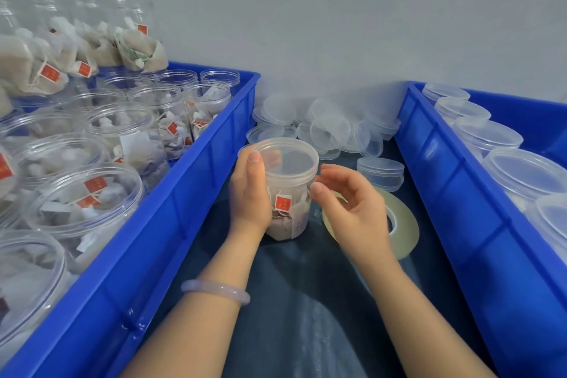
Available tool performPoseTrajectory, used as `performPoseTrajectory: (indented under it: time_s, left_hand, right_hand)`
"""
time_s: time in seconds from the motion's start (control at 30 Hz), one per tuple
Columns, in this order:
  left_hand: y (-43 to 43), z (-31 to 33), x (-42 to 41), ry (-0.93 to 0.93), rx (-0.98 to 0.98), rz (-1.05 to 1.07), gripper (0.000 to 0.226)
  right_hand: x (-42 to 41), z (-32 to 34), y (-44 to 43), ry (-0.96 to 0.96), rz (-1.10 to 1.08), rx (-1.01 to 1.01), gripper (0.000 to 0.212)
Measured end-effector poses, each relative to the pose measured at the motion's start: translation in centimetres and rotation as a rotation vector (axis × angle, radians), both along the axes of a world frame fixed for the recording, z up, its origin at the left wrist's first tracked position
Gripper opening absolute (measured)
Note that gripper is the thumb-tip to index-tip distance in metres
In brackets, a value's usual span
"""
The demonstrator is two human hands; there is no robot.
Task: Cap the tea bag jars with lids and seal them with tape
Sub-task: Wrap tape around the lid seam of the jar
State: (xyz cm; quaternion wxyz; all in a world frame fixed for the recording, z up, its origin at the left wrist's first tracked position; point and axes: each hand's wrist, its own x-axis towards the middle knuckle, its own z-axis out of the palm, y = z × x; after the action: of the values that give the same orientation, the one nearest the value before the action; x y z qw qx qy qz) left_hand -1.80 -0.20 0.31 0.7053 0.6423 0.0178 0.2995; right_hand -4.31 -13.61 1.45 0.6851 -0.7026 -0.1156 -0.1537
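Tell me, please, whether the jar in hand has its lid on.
On: a lid sits over the mouth of the jar that the left hand grips. Whether it is tight, cannot tell.

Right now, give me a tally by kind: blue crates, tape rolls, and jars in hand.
Blue crates: 2
Tape roll: 1
Capped tea bag jar gripped by left hand: 1
Total: 4

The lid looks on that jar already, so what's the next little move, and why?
Probably the right hand should drop to the tape roll lying just under it and pull a strip free. The lid already sits on the jar, the left hand grips the jar's side, and no tape shows around the lid's edge. The right hand seems to hold nothing.
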Motion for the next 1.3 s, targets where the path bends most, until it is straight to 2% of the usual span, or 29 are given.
performPoseTrajectory:
  time_s: [0.17,0.23,0.33,0.47,0.57,0.63,0.77,0.87,0.93,1.07,1.2,1.3]
  left_hand:
    - [0.0,-0.2,0.0,0.010,0.004,0.002,0.075]
    - [0.0,-0.2,0.0,0.013,0.007,-0.005,0.076]
    - [0.1,-0.1,0.0,0.020,0.007,-0.013,0.077]
    - [0.0,-0.1,-0.1,0.035,0.007,-0.008,0.076]
    - [0.0,0.0,-0.1,0.031,0.023,0.003,0.078]
    - [0.0,0.0,-0.2,0.031,0.037,-0.001,0.080]
    - [0.2,0.0,-0.1,0.052,0.038,-0.026,0.078]
    - [0.2,0.0,-0.2,0.042,0.028,-0.037,0.076]
    - [0.2,0.0,-0.3,0.042,0.019,-0.040,0.073]
    - [0.2,0.0,-0.3,0.059,0.008,-0.042,0.068]
    - [0.3,0.1,-0.3,0.056,0.014,-0.054,0.075]
    - [0.3,0.1,-0.3,0.059,0.013,-0.048,0.065]
  right_hand:
    - [-1.0,-0.6,1.6,-0.119,-0.131,-0.064,0.013]
    - [-0.8,-0.6,1.7,-0.087,-0.151,-0.024,0.008]
    - [-0.6,-0.3,1.6,-0.053,-0.174,-0.013,0.015]
    - [-0.6,0.1,2.0,-0.147,-0.240,-0.176,0.017]
    - [-0.7,0.1,1.9,-0.182,-0.167,-0.269,0.022]
    - [-1.0,-0.1,1.7,-0.196,-0.096,-0.242,0.016]
    - [-1.2,-0.8,1.0,-0.125,-0.018,-0.065,0.005]
    - [-1.0,-0.8,1.0,-0.095,-0.018,0.022,0.026]
    - [-1.0,-0.8,1.0,-0.115,-0.048,-0.007,0.032]
    - [-1.0,-0.9,1.1,-0.172,-0.101,-0.035,0.020]
    - [-1.0,-0.9,0.9,-0.170,-0.045,0.019,0.017]
    - [-0.9,-0.7,0.7,-0.127,0.002,0.023,0.020]
